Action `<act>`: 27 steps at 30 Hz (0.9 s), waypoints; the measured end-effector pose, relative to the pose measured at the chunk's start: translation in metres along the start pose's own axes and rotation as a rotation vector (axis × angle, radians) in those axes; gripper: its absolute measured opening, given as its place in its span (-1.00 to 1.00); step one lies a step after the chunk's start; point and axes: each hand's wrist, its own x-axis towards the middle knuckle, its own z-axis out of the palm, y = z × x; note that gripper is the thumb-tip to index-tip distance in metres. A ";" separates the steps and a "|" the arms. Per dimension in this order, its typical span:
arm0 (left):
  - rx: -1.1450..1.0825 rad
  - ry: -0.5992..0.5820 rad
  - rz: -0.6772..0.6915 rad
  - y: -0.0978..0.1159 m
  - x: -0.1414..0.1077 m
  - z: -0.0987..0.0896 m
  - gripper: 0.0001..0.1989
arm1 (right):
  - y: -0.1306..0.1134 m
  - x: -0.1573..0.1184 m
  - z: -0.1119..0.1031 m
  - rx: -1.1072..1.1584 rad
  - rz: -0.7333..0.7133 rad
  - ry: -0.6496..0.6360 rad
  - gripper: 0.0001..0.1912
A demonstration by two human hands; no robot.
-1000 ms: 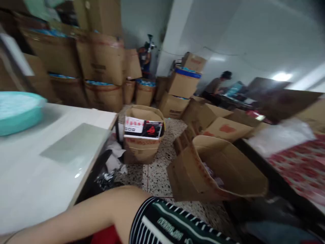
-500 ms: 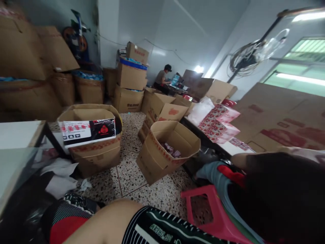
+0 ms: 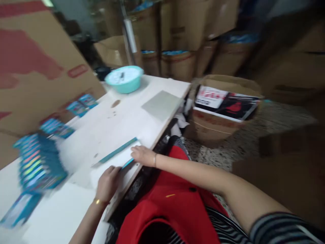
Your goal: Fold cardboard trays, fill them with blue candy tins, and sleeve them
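Note:
A flat, open cardboard carton [image 3: 118,150] with teal edges and a white inside lies at the front of the white table. My left hand [image 3: 108,183], partly blurred, has its fingers closed on the near left part of the carton's edge. At its right end, my right hand [image 3: 142,156] grips the carton, fingers curled over the near edge. To the left stands a row of teal boxes [image 3: 42,166] with bright coloured stripes. Beside that row, another teal-edged carton [image 3: 21,208] lies on the table.
A turquoise basin [image 3: 127,83] stands at the table's far end, near a grey-green flat sheet [image 3: 162,105]. Small blue packs [image 3: 81,105] lie along a large cardboard box [image 3: 38,61]. On the floor right of the table is an open carton [image 3: 215,128] with a black-and-white panel.
My view has swung left from the floor and stool to the white table. Both my hands, out of sight before, now show on the teal-edged carton.

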 end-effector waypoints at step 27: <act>-0.606 -0.303 -0.259 -0.034 -0.009 -0.022 -0.61 | -0.008 0.062 -0.043 0.053 -0.048 -0.766 -0.59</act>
